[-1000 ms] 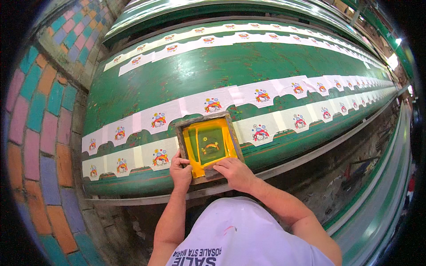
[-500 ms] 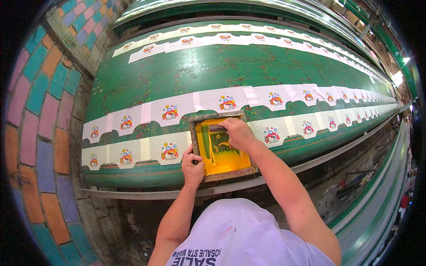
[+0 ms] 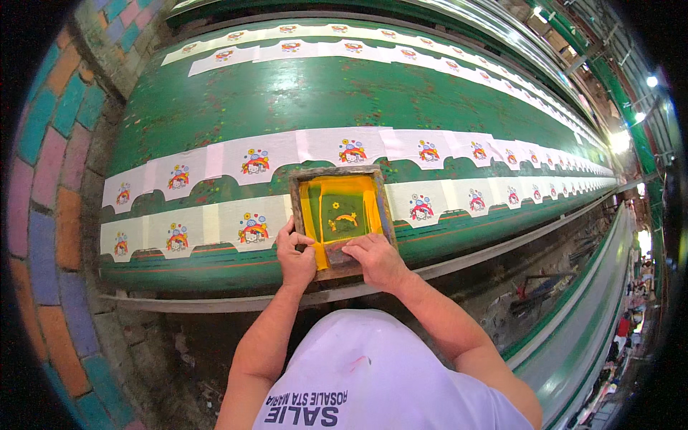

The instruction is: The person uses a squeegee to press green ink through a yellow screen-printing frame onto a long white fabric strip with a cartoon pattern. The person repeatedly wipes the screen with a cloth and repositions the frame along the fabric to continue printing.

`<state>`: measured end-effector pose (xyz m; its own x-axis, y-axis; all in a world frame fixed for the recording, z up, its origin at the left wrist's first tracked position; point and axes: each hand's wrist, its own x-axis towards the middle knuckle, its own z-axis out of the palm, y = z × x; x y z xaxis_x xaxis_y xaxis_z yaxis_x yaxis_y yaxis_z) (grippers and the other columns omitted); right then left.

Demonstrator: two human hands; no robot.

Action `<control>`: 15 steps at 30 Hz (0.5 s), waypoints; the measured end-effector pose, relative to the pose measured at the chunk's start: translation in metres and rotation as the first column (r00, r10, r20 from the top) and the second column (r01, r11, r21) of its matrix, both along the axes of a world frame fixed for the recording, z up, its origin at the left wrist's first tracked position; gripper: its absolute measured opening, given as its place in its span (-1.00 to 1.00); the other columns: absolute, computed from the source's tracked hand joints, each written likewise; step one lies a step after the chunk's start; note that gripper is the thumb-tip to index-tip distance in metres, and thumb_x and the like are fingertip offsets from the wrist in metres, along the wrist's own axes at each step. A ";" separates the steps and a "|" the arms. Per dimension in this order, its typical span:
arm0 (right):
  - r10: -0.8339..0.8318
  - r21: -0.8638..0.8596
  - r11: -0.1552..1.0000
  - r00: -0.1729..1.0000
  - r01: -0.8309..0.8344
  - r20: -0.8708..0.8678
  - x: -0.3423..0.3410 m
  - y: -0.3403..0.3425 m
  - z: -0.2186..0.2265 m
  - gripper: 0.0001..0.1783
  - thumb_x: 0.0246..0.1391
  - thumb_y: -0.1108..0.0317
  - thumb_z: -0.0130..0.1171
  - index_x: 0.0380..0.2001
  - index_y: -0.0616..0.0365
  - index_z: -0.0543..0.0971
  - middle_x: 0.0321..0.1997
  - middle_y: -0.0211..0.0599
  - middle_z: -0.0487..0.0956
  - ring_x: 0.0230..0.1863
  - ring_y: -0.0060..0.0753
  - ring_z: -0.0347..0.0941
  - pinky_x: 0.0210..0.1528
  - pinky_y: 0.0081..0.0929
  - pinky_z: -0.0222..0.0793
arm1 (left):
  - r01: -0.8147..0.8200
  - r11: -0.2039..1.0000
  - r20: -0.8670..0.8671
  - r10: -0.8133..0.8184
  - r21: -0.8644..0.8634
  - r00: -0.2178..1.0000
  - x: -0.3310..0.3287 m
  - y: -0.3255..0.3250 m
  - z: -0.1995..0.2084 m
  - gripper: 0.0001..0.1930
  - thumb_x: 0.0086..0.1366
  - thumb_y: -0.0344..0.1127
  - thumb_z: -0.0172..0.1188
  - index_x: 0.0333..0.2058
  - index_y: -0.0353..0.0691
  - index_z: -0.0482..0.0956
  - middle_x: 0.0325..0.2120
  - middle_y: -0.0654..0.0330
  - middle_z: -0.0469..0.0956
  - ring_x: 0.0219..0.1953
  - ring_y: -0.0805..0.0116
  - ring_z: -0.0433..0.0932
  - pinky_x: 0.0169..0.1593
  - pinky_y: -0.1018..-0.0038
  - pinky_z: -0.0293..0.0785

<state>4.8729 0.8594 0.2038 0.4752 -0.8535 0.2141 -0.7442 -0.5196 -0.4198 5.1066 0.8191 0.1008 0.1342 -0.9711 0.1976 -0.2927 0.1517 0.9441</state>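
A wooden-framed printing screen (image 3: 337, 173) lies on the near row of cloth pieces, streaked with yellow ink (image 3: 307, 204) along its sides. Its middle shows a small flower and a rainbow shape through the mesh. My left hand (image 3: 296, 258) is closed on the frame's left edge by the near corner. Within the frame, at its near end, my right hand (image 3: 378, 259) grips a squeegee (image 3: 340, 252) lying across the mesh. The screen hides the cloth beneath it. To either side lie pale cloth pieces (image 3: 223, 223) printed with a cartoon cat, a rainbow and flowers.
The long green printing table (image 3: 236, 107) stretches away to the right, with more rows of printed cloth (image 3: 315, 50) on its far side. A metal rail (image 3: 215, 304) runs along its near edge. A painted brick wall (image 3: 50, 165) stands at the left. Another long table (image 3: 573, 351) is at right.
My right hand has drawn the squeegee from the far end of the screen to the near end, and the yellow ink with it. My left hand still holds the frame. The view has shifted slightly.
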 end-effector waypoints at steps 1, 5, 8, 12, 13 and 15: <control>0.003 0.032 0.999 1.000 -0.003 0.004 0.000 0.005 0.001 -0.53 -0.03 0.60 0.32 0.03 0.15 0.70 0.08 -0.18 0.70 0.10 0.07 0.63 0.23 -0.01 0.52 | 0.001 1.000 -0.003 -0.002 -0.008 1.000 0.000 0.000 0.000 -0.88 0.07 -0.61 0.26 -0.41 -0.26 0.68 0.40 -0.22 0.53 0.38 -0.16 0.50 0.48 0.08 0.32; 0.018 0.134 0.991 1.000 -0.019 0.012 -0.003 0.015 0.006 -0.51 -0.01 0.53 0.43 0.07 0.15 0.71 0.14 -0.16 0.69 0.17 0.07 0.61 0.32 0.00 0.50 | -0.013 0.999 -0.035 0.014 0.030 0.999 -0.001 -0.001 0.001 -0.87 0.06 -0.62 0.26 -0.41 -0.27 0.68 0.39 -0.23 0.53 0.37 -0.15 0.51 0.45 0.10 0.35; 0.014 0.100 0.995 0.987 -0.031 0.161 -0.010 0.028 0.010 -0.59 0.12 0.42 0.46 0.07 0.16 0.71 0.09 -0.13 0.68 0.21 0.08 0.59 0.35 -0.02 0.50 | -0.004 1.000 -0.004 0.004 0.014 1.000 0.001 -0.002 0.004 -0.85 0.05 -0.64 0.26 -0.41 -0.27 0.67 0.38 -0.26 0.54 0.38 -0.14 0.53 0.43 0.12 0.39; -0.166 -0.037 0.982 0.946 0.183 0.280 -0.034 0.041 0.002 -0.56 0.15 0.34 0.53 0.09 0.17 0.71 0.17 -0.07 0.68 0.31 0.10 0.55 0.41 -0.05 0.46 | -0.007 0.999 -0.011 0.007 0.038 1.000 0.000 -0.003 0.016 -0.83 0.04 -0.66 0.26 -0.38 -0.27 0.66 0.36 -0.30 0.54 0.42 -0.14 0.53 0.44 0.13 0.39; -0.242 -0.042 0.963 0.918 0.268 0.313 -0.043 0.045 -0.003 -0.57 0.16 0.36 0.52 0.09 0.17 0.71 0.19 -0.06 0.68 0.31 0.11 0.56 0.41 -0.04 0.46 | -0.015 1.000 -0.004 0.015 0.026 1.000 -0.001 -0.004 0.020 -0.82 0.04 -0.66 0.26 -0.37 -0.27 0.65 0.36 -0.31 0.54 0.42 -0.14 0.52 0.44 0.14 0.39; -0.356 0.011 0.924 0.849 0.382 0.389 -0.064 0.053 -0.013 -0.56 0.16 0.38 0.51 0.10 0.19 0.71 0.22 -0.04 0.68 0.31 0.12 0.56 0.42 -0.04 0.46 | -0.020 1.000 0.017 0.020 0.022 1.000 -0.008 -0.004 0.029 -0.79 0.04 -0.67 0.26 -0.34 -0.26 0.64 0.36 -0.32 0.53 0.45 -0.18 0.50 0.48 0.12 0.36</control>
